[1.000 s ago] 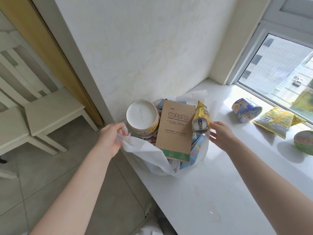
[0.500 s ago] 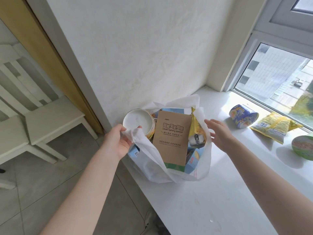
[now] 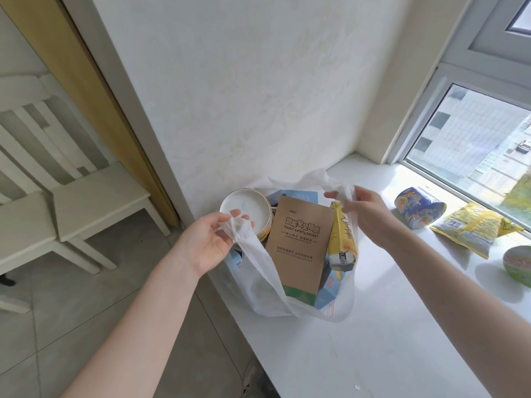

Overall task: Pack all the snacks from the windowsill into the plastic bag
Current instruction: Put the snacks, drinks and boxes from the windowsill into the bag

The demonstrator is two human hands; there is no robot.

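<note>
White windowsill (image 3: 373, 340) bears the plastic bag (image 3: 258, 294) (crammed full); left hand (image 3: 207, 242) and right hand (image 3: 370, 216) each pinch a handle (image 3: 244, 235).

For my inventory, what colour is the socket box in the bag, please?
Brown box, green bottom edge; head view.

Bright daylight comes through the window (image 3: 474, 133) on the right and glares on the white windowsill (image 3: 385, 179) beside it, washing out detail. The green bowl (image 3: 517, 262) casts a soft shadow away from the glass. Wide-angle distortion bows the door frame (image 3: 115, 90) at left, and the edges look slightly soft.
</note>
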